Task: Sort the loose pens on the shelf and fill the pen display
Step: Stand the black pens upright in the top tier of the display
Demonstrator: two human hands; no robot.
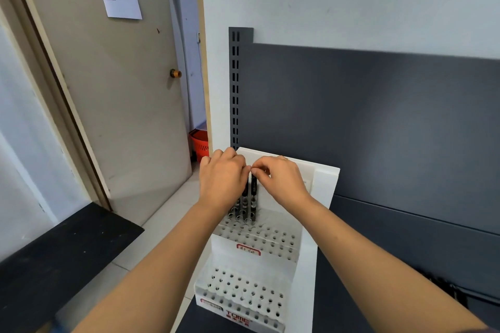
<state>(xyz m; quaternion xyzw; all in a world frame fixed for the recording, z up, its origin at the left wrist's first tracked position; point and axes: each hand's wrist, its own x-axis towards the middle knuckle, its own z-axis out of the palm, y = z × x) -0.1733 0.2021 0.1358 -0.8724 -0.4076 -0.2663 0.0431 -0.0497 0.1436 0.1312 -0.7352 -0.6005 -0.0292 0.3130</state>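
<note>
filling is under way: a few black pens (253, 197) stand at the left end of the display (305, 265)'s top tier, at 12 o'clock from its lower rows, whose holes show unfilled. the right hand (282, 182) comes in from 4 o'clock, its grip pinching one pen's cap. the left hand (221, 181), from 7 o'clock, curls over the neighbouring tops; whether it clasps them i cannot tell. next, i judge: seat this pen straight down, then fetch more from the shelf (422, 246).
</note>
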